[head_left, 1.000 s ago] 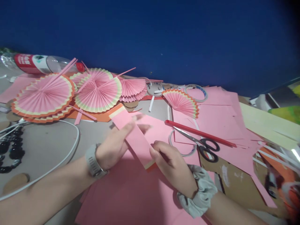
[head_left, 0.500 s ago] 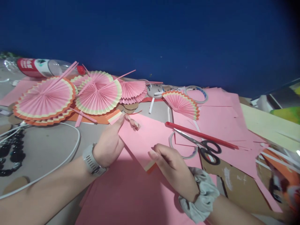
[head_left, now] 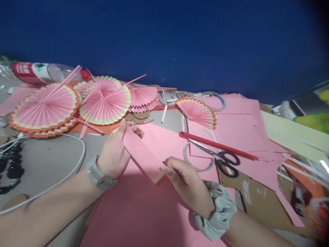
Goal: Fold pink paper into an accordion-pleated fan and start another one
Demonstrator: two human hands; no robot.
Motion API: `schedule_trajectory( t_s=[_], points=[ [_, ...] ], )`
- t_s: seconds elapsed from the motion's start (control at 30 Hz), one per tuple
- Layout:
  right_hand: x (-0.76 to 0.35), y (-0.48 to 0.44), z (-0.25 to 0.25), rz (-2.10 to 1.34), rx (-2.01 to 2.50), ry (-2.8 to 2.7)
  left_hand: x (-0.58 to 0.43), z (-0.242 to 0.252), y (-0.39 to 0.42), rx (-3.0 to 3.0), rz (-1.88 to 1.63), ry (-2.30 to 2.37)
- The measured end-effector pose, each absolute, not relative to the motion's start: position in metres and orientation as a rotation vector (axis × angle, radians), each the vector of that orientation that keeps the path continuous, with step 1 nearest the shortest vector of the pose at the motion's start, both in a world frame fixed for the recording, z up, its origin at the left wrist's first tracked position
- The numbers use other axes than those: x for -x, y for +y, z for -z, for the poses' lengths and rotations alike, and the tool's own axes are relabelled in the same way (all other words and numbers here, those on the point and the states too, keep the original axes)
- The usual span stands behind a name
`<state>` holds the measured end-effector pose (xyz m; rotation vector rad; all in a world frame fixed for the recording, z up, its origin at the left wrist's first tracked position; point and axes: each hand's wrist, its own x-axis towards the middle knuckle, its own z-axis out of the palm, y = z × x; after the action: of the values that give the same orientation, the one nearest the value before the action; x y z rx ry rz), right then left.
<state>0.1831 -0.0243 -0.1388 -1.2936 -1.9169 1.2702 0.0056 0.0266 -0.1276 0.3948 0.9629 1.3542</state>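
A pink paper strip (head_left: 144,151) with cream and orange ends runs slantwise between my two hands. My left hand (head_left: 117,147) pinches its upper left end, thumb on top and fingers behind. The lower right end, by the cream and orange edge, is gripped between the thumb and bent fingers of my right hand (head_left: 182,178). Beneath both hands lie large pink sheets (head_left: 144,212). Black-handled scissors (head_left: 218,154) and a red stick (head_left: 218,145) rest to the right of my right hand.
Pleated round fans (head_left: 46,106) and a plastic bottle (head_left: 31,72) are at the left, above a white cable (head_left: 83,151). A half fan (head_left: 196,111), tape rolls (head_left: 213,100), pink sheets, cardboard (head_left: 259,202) and pale yellow paper (head_left: 290,137) lie to the right.
The paper strip has turned in my hands and now looks narrower, with its near edge raised. My left hand has shifted slightly left; the whole view has moved a little.
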Motion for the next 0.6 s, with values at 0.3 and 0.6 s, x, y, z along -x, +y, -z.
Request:
schedule_trajectory(
  t_s=[0.3,0.6],
  points=[
    [-0.19,-0.023,0.148,-1.391,1.413,-1.448,-0.006,0.129,-0.004,-1.099,-1.183,0.824],
    [-0.181,-0.028,0.134,-1.357,1.147,-1.808,-0.004,0.133,0.001,-1.037,-1.003,0.698]
  ],
)
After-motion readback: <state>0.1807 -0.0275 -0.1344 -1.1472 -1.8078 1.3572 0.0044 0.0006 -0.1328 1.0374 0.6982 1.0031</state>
